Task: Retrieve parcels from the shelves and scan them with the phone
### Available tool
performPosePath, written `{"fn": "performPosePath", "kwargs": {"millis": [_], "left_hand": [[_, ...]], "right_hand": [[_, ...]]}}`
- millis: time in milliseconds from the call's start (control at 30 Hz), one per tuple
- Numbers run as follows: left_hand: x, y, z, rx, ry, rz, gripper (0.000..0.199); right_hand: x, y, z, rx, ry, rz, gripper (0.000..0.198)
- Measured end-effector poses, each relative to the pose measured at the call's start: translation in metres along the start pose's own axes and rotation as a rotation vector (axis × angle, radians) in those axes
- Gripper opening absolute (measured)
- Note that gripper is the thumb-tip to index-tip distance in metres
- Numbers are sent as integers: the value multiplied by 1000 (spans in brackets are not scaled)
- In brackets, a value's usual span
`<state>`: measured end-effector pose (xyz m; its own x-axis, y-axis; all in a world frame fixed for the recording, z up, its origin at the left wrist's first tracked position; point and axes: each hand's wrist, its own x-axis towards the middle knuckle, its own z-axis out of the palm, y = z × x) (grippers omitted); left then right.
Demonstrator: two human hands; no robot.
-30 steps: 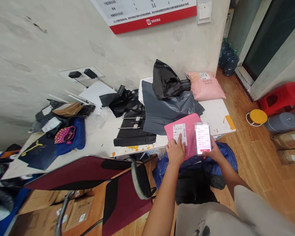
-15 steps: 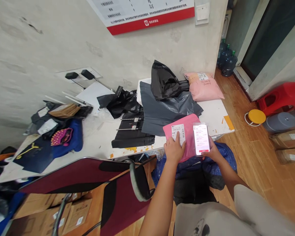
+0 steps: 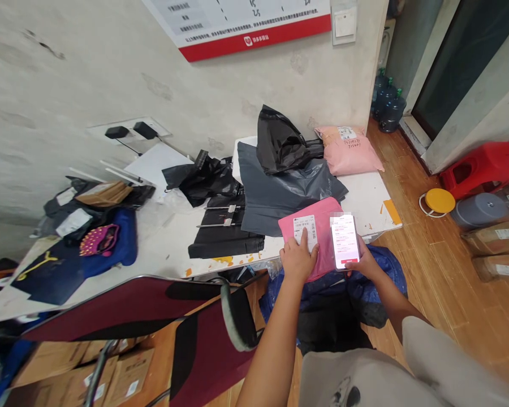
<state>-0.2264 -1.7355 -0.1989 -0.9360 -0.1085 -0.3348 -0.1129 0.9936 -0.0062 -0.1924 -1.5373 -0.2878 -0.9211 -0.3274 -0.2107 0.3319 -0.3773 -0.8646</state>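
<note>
The left hand (image 3: 297, 262) lies on the pink bag (image 3: 324, 249) without gripping it, one finger poking out onto the white label (image 3: 310, 222) and the thumb out to the side. The right hand (image 3: 363, 261) holds a phone (image 3: 344, 242) with its screen lit, over the bag's right side. The pink bag is at the front edge of the white table (image 3: 367, 200), partly over a gray bag (image 3: 265, 195).

Blue water jugs (image 3: 392, 114) and maroon chair (image 3: 214, 356) on wooden floor (image 3: 443, 316)
</note>
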Motion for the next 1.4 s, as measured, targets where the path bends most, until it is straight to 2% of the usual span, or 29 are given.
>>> {"fn": "performPosePath", "kwargs": {"millis": [267,567,800,967,1033,1100,1167,1200,1267,1400], "left_hand": [[2,-1,3,1,7,-1,67],[2,-3,6,-6,31,11,67],[0,1,4,-4,19,-2,66],[6,-7,10,-97,51,9,66],[12,-20,20,-319,65,36,65],[17,-38,37,-805,101,-9,64],[16,-53,59,-1409,184,-205,71],[13,-57,70,-1551,191,-269,75],[2,-61,93,-1756,75,-324,77],[-20,-56,122,-2056,-349,-403,66]], "right_hand": [[0,-1,-1,-19,15,8,113],[-1,2,-5,-26,10,1,121],[-3,3,-6,2,26,21,106],[-3,-1,-4,-25,21,18,109],[-3,-3,-2,-25,22,0,107],[-3,-4,1,-9,27,-10,102],[-3,-4,3,27,41,-22,97],[-3,-3,3,48,49,-29,95],[-1,-1,2,82,53,-35,94],[3,2,-3,118,24,-17,91]]}}
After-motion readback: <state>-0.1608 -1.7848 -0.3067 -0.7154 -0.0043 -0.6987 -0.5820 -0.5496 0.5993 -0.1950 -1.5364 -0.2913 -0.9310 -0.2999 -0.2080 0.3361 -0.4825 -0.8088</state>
